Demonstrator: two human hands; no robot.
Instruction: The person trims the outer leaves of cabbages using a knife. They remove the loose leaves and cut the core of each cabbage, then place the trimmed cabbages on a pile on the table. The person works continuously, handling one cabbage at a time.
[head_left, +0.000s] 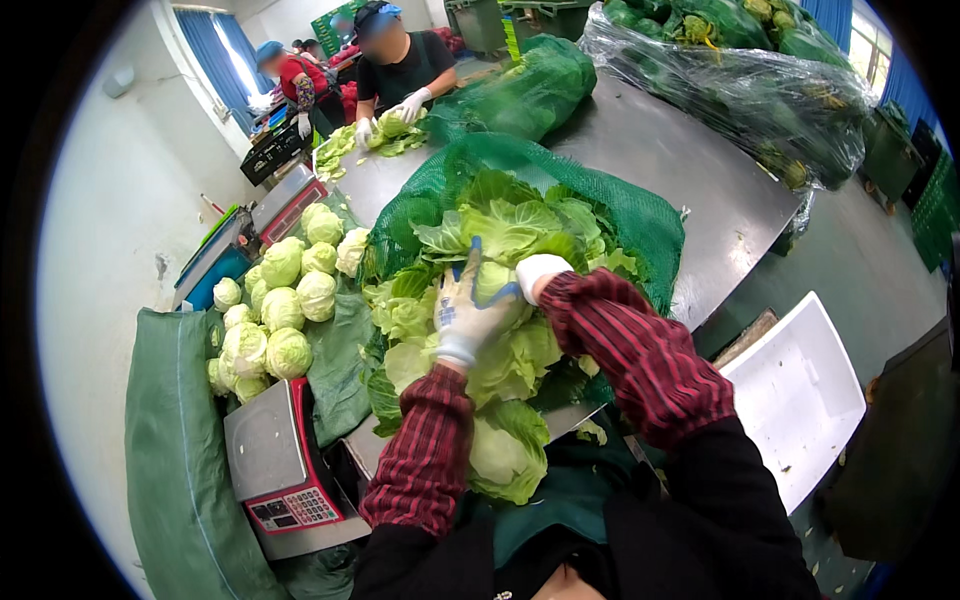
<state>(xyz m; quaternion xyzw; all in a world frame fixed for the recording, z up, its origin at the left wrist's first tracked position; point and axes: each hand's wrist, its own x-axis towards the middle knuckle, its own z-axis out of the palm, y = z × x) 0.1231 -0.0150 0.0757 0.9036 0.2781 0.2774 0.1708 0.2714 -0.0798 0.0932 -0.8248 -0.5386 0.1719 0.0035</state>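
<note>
My left hand, in a white glove with blue fingertips, lies spread over a cabbage among loose outer leaves. Against the right side of that cabbage is my right hand in a white glove; its fingers are mostly hidden, so its hold cannot be told. A green mesh bag lies open around the leafy heap. Nearer my body, a leafy cabbage sits at the table's edge. Trimmed cabbages are piled to the left.
A red digital scale stands at lower left, another scale beyond the pile. A white bin is right of the steel table. Across it, a co-worker handles leaves beside a full mesh bag. Wrapped sacks stand at upper right.
</note>
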